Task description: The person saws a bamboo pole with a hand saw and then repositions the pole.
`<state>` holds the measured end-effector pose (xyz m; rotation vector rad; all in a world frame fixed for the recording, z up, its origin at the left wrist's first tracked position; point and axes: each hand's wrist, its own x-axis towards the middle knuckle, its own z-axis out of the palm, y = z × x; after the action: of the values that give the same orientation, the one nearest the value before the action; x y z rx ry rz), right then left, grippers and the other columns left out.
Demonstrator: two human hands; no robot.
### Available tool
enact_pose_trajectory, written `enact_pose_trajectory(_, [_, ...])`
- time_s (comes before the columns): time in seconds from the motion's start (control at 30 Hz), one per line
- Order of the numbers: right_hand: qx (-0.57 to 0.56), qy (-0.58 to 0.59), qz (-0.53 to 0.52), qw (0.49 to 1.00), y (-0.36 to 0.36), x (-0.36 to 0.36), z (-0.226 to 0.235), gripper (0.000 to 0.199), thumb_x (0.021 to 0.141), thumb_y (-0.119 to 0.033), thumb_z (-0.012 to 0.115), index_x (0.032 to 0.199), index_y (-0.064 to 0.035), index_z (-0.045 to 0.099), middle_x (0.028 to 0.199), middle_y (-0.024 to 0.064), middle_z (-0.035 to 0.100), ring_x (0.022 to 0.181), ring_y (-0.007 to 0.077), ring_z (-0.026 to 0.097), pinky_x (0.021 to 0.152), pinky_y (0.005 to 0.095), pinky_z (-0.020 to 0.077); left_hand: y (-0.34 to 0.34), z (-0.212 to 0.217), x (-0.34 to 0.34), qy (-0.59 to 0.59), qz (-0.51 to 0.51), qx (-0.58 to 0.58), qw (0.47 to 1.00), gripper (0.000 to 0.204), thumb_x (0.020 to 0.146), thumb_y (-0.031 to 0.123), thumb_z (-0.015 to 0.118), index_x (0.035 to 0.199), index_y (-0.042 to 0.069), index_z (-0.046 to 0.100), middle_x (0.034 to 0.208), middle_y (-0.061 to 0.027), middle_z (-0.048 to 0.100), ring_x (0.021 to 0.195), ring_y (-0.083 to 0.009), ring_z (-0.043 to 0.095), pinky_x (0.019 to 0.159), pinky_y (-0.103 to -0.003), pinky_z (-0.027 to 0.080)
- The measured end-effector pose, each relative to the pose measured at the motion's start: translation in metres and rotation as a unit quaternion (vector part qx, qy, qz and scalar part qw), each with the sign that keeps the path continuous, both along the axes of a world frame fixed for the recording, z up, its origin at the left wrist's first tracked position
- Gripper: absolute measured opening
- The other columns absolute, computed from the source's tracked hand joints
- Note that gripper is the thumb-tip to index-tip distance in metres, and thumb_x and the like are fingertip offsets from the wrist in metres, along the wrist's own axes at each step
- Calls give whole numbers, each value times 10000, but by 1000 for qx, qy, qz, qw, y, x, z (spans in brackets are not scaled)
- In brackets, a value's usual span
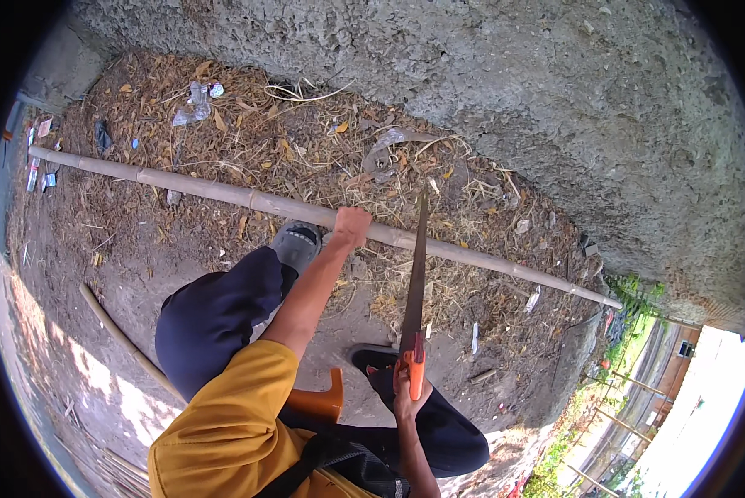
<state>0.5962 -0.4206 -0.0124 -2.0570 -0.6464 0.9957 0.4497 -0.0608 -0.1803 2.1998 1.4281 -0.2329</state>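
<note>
A long bamboo pole [256, 199] lies slantwise across the view, from the far left down to the right. My left hand [353, 227] is closed around it near the middle. In my right hand [407, 400] is the orange handle of a handsaw [414, 303]. Its long dark blade points away from me and crosses the pole a little right of my left hand. Whether the teeth touch the bamboo I cannot tell. My left foot, in a grey shoe [298, 243], is close against the near side of the pole.
A rough grey wall [505, 75] rises along the far side and right. Dry leaves, straw and plastic scraps [194, 104] litter the ground. An orange plastic seat [327, 398] is beneath me. Another pole [124, 336] lies at the left. Green plants [634, 303] grow at the right.
</note>
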Motion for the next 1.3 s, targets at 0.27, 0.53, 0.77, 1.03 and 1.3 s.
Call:
enact_pose_trajectory(0.27, [71, 49, -29, 996, 29, 4, -30, 216, 906, -78, 607, 1032, 82, 677, 772, 24, 638, 633, 69, 574, 603, 217, 470, 1, 4, 9, 14, -4, 18, 1000, 340, 673, 219, 793, 997, 121, 759, 1039, -104, 735, 999, -281, 718, 854, -406, 568])
enact_pose_trajectory(0.53, [22, -39, 8, 999, 28, -2, -53, 162, 892, -85, 572, 868, 52, 656, 697, 28, 626, 581, 93, 599, 492, 224, 440, 4, 15, 3, 18, -3, -17, 1000, 312, 682, 225, 801, 963, 92, 776, 1079, -131, 738, 1008, -272, 724, 874, -388, 573])
enact_pose_trajectory(0.77, [73, 70, -35, 994, 12, -23, -31, 166, 933, -144, 677, 927, 21, 697, 730, -22, 610, 638, 46, 538, 566, 227, 454, -1, 3, 1, 18, -4, -8, 1000, 289, 689, 201, 788, 961, 102, 777, 1062, -125, 739, 1002, -276, 724, 860, -398, 572])
enact_pose_trajectory(1.03, [26, -36, 89, 995, 40, -4, -59, 169, 908, -72, 623, 1044, 24, 653, 795, -9, 615, 653, 73, 563, 563, 219, 428, -3, -4, 6, 4, -5, 1, 1000, 290, 667, 180, 784, 951, 124, 771, 1032, -120, 740, 982, -284, 724, 843, -419, 569])
enact_pose_trajectory(1.3, [81, 115, 2, 990, -1, -14, -37, 204, 940, -39, 562, 1058, 72, 686, 873, 68, 686, 808, 133, 684, 720, 282, 600, -10, -8, 0, 11, 15, 24, 1000, 279, 662, 169, 796, 935, 120, 768, 1053, -129, 737, 1000, -277, 722, 850, -417, 570])
